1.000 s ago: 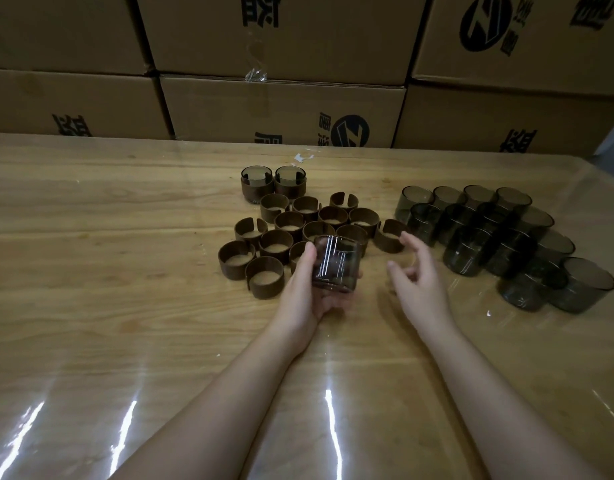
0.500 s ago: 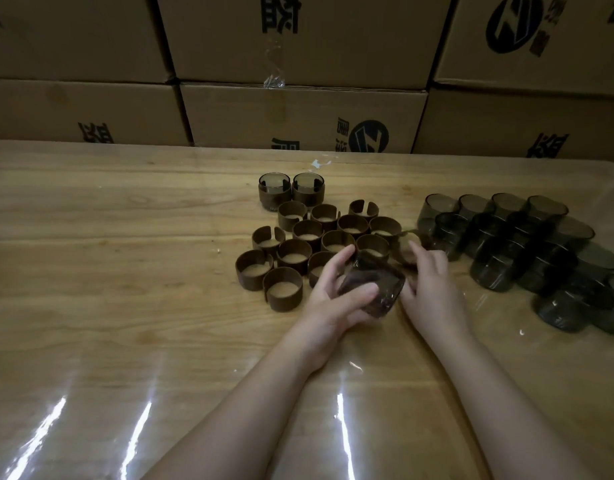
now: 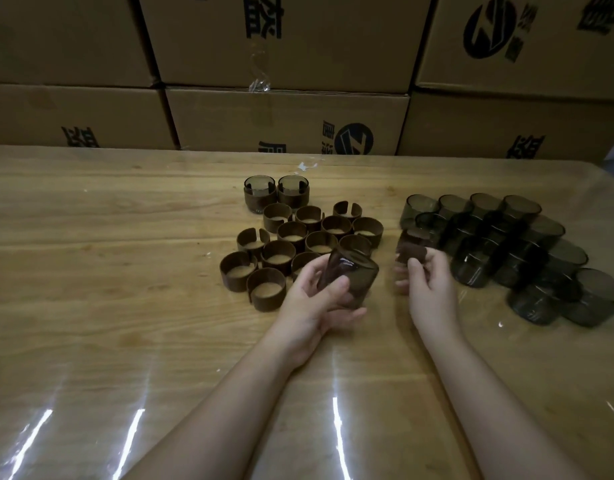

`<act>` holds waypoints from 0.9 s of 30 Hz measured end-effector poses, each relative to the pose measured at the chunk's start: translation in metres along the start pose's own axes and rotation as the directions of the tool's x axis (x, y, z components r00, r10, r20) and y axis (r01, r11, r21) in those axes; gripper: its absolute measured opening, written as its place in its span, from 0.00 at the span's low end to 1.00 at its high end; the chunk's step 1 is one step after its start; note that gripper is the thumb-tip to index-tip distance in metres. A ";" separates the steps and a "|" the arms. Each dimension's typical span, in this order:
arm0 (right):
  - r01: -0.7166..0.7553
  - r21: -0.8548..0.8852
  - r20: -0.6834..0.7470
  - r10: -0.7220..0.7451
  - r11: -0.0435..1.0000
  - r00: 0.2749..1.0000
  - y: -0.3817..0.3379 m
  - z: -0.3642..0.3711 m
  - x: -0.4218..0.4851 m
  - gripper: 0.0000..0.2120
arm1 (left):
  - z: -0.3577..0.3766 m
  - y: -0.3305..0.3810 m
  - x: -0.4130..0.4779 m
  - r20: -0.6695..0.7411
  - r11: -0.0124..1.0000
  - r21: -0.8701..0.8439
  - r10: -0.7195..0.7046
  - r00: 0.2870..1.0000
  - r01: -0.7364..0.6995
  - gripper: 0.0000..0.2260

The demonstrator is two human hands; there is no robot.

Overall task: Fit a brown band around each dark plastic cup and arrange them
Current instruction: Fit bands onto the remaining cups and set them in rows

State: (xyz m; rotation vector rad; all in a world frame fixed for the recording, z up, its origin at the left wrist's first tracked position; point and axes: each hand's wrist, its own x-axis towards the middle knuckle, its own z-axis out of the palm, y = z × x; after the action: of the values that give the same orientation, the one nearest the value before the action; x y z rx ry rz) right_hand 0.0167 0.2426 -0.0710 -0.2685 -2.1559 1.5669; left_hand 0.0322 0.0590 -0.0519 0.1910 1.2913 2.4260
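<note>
Behind R hand [image 3: 428,289], band [image 3: 411,249] blurred, partly hidden; L hand [image 3: 316,301] grips cup [image 3: 352,273].

Glossy translucent plastic cups [image 3: 471,263], matt brown bands [image 3: 266,301], seemingly film-covered wood table [image 3: 125,306], cardboard boxes [image 3: 284,123]

A single head-worn wide-angle camera looks forward and down across the table [image 3: 90,306], close above it, facing the stacked cardboard boxes [image 3: 284,119] beyond the table's far edge.

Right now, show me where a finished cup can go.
Bare table lies left of the two banded cups and the loose bands. The gap between those bands and the unbanded cups is crowded: the right hand holds a band there, the left hand a cup.
</note>
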 end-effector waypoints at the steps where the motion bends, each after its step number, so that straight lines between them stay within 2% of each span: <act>1: -0.019 0.048 -0.023 0.020 0.999 1.000 -0.002 -0.001 0.000 0.09 | 0.000 0.000 0.000 0.004 1.000 -0.026 -0.010 1.000 0.010 0.25; 6: 0.011 0.132 -0.107 0.003 0.991 0.994 -0.005 -0.007 -0.016 0.15 | -0.003 -0.001 0.002 0.070 0.997 -0.071 -0.035 0.997 0.040 0.28; 10: 0.108 0.123 -0.039 -0.103 0.987 0.994 -0.012 -0.005 -0.027 0.16 | -0.005 -0.003 0.004 0.113 0.997 -0.057 -0.049 0.992 0.056 0.28; 15: 0.025 0.321 0.050 -0.043 0.947 0.998 -0.028 -0.004 -0.032 0.15 | -0.007 -0.006 0.007 0.076 1.000 0.015 0.002 0.997 -0.003 0.27; 20: -0.031 0.445 0.141 -0.036 0.895 0.989 -0.034 -0.002 -0.034 0.16 | -0.006 -0.013 0.008 0.013 0.985 0.135 0.104 0.994 -0.105 0.27; 23: 0.009 0.413 0.191 -0.096 0.911 0.977 -0.036 -0.002 -0.037 0.15 | -0.004 -0.016 0.007 0.002 0.954 0.276 0.123 0.992 -0.119 0.26; 27: 0.086 0.351 0.160 -0.150 0.933 0.976 -0.040 -0.002 -0.039 0.13 | 0.001 -0.016 0.007 -0.019 0.919 0.380 0.121 0.993 -0.105 0.29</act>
State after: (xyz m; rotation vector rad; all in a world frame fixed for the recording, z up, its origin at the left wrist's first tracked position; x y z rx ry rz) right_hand 0.0566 0.2151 -0.0429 0.1233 -1.9390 1.9203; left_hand 0.0308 0.0704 -0.0648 0.3278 1.8075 2.2564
